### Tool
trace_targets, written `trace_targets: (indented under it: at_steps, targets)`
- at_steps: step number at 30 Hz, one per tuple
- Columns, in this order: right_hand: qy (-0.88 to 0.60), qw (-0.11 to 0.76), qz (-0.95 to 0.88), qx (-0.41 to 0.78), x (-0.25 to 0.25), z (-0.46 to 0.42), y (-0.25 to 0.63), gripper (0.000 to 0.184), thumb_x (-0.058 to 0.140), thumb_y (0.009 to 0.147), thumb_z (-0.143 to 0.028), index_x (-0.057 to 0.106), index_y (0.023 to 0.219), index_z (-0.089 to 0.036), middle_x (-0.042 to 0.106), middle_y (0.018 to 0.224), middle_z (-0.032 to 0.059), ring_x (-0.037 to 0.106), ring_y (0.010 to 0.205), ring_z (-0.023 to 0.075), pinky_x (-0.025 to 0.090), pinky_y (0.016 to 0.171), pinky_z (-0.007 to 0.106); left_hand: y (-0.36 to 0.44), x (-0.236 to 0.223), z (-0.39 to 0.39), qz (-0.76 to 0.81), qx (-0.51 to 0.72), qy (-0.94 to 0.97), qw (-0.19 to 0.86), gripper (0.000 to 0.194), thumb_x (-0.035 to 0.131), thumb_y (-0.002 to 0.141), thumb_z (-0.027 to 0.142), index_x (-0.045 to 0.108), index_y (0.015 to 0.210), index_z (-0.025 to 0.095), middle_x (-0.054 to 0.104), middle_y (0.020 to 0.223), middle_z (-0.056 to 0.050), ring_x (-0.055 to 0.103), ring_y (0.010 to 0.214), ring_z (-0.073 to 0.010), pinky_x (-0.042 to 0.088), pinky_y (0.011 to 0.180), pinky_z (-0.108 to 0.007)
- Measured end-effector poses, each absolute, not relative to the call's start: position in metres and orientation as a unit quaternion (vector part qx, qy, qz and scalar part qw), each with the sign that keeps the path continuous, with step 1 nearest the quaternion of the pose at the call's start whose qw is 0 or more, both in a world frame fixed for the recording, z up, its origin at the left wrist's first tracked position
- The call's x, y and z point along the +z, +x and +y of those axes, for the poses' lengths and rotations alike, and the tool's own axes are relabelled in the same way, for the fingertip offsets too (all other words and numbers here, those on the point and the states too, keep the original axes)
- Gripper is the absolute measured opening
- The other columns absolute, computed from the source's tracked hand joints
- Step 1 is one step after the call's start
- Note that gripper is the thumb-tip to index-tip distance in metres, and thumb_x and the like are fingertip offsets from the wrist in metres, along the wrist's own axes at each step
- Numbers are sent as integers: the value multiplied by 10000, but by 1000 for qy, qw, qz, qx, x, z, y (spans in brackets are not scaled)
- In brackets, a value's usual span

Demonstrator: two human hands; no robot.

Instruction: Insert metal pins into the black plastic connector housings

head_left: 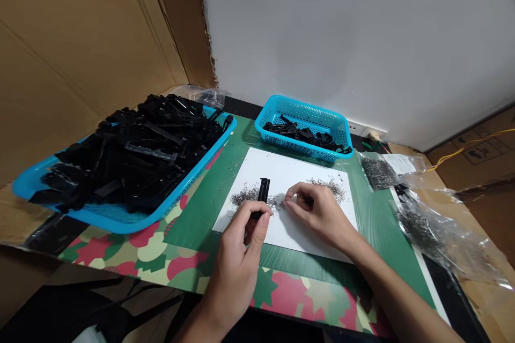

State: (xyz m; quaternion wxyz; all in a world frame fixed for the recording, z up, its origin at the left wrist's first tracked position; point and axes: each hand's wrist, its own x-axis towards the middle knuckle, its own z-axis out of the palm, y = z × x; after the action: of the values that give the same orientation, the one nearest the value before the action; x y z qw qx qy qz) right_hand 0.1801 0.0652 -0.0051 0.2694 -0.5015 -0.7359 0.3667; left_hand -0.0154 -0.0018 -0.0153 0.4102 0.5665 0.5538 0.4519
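Note:
My left hand is closed around the lower end of a narrow black plastic part, which stands up above the fingers. To its right, my right hand is pinched, and a tiny thin wire piece shows at its fingertips. The two hands are apart. Under them lies a white sheet with a pile of small bent wire pieces behind my left hand. A second pile of wire pieces lies behind my right hand, which partly hides it.
On the left, a large blue basket is heaped with black plastic parts. A smaller blue basket with more black parts stands at the back. Clear bags of wire pieces lie on the right, near a wall socket with a plug.

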Motion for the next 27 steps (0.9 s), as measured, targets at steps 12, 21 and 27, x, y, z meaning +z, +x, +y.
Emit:
trace_targets:
  at_steps: [12, 21, 27]
  targets:
    - [-553, 223, -744, 301, -6, 71, 175, 129, 648, 957, -228, 766, 1006, -211, 587, 624, -34, 469, 569, 136, 274, 577, 268, -15, -10, 0, 563, 445, 566, 405, 211, 523, 1065, 433, 625, 1036, 251, 608, 875, 23, 551, 759, -146, 435, 674, -245]
    - [-501, 256, -757, 332, -7, 69, 189, 128, 599, 965, -208, 712, 913, -178, 546, 624, -43, 465, 569, 120, 308, 559, 237, -15, -13, 0, 551, 439, 580, 408, 204, 515, 1075, 416, 633, 1048, 253, 598, 883, 21, 538, 758, -142, 418, 671, -246]
    - [-429, 227, -863, 141, -21, 60, 195, 164, 550, 1020, -164, 711, 1039, -188, 652, 679, -18, 497, 546, 108, 287, 579, 245, -16, -15, 1, 541, 439, 597, 398, 195, 532, 1073, 390, 679, 1098, 265, 604, 941, 16, 550, 800, -144, 415, 695, -251]
